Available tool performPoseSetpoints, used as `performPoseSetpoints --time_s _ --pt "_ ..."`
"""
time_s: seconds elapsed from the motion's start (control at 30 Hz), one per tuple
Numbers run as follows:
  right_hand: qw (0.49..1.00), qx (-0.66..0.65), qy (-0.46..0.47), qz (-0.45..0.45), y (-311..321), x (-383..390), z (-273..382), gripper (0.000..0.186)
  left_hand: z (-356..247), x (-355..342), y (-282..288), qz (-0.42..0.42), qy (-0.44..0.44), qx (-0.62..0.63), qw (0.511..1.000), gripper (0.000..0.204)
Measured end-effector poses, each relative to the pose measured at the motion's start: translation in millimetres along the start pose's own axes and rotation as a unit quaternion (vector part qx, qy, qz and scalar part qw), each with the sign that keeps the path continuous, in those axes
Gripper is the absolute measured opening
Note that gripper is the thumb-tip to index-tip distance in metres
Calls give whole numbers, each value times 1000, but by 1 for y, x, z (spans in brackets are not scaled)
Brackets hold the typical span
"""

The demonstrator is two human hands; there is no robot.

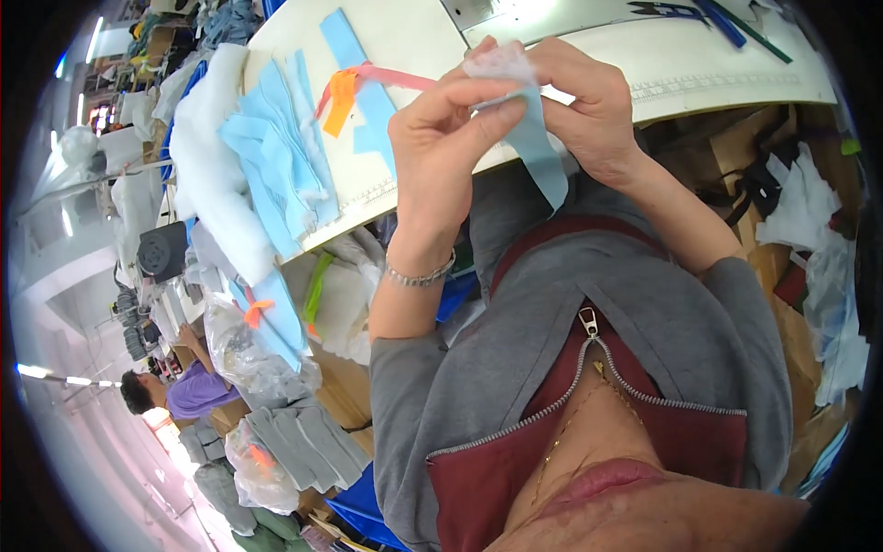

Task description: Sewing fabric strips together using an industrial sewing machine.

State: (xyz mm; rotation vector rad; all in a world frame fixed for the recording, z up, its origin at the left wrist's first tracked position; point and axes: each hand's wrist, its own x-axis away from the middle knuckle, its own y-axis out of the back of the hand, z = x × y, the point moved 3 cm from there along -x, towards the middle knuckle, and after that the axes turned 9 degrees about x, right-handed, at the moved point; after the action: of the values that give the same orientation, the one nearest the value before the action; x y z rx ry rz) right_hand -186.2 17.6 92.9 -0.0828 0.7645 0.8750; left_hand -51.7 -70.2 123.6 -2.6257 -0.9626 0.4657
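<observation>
Both hands are raised over the front edge of the white work table [681, 69], close together. A light blue fabric strip [538, 158] hangs down between them, its lower end tapering to a point. At its top is a thin, whitish, see-through piece [501, 63]. My left hand [437, 138], with a metal bracelet on its wrist, pinches the fabric between thumb and fingers. My right hand [589, 106] is closed at the upper right side of the same fabric, its fingertips partly hidden. A pink ribbon [395, 77] runs across the table towards my left hand.
Left on the table lie stacked light blue fabric pieces [271, 138], white wadding [207, 147] and an orange strip [340, 101]. Thread snips [667, 10] and a blue pen [722, 23] lie at the far right. A person in purple [198, 391] works farther left. Bags hang below the table.
</observation>
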Motion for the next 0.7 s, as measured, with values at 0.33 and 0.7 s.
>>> performPoseSetpoints --time_s 0.33,0.7 --pt "967 -151 -172 110 14 26 15 27 -6 12 -14 -10 -72 41 996 20" --pt "966 -126 -210 82 22 38 18 26 -8 13 -26 -6 -83 32 996 51"
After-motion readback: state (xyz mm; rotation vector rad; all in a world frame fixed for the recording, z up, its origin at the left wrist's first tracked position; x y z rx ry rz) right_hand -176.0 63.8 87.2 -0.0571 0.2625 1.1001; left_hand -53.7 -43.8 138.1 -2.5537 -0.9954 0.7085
